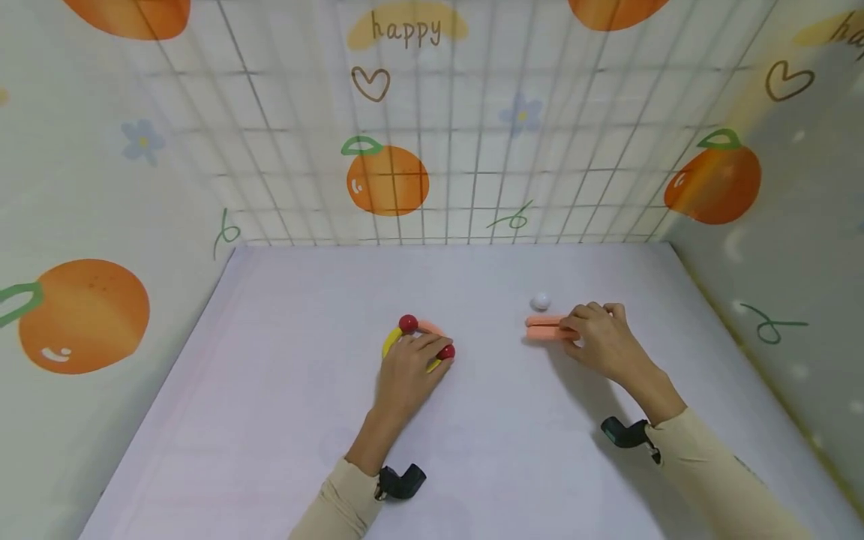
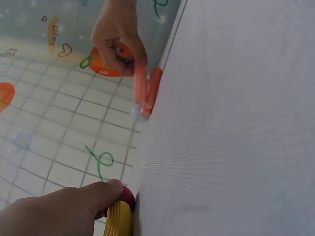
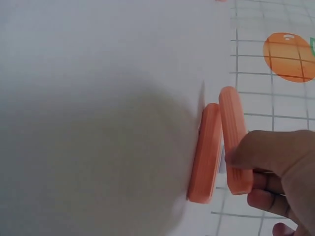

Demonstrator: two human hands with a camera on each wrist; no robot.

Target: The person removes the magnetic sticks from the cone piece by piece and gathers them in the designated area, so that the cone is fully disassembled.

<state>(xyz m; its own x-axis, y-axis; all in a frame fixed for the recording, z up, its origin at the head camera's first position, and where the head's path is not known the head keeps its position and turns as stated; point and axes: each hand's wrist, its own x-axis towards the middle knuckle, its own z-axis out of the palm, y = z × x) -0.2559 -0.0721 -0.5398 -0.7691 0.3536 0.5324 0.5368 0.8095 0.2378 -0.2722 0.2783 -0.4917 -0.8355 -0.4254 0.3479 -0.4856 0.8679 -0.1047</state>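
Observation:
My left hand (image 1: 407, 379) grips a ring-like figure of ball-and-rod pieces lying on the table. It has red balls (image 1: 408, 323), a curved yellow rod (image 1: 391, 342) and an orange rod (image 1: 430, 328); the palm hides part of it. In the left wrist view, the thumb lies against a red ball (image 2: 127, 196) beside a ribbed yellow rod (image 2: 118, 220). My right hand (image 1: 607, 341) pinches a ribbed orange rod (image 3: 233, 118) between thumb and fingers. A second orange rod (image 3: 205, 157) lies on the table right beside the held one.
Just behind the orange rods sits a white ball (image 1: 541, 301). The white table (image 1: 304, 450) is bordered at the back by a wire grid (image 1: 472, 180) under a printed sheet, with patterned walls on both sides. Each wrist carries a small black camera (image 1: 403, 482).

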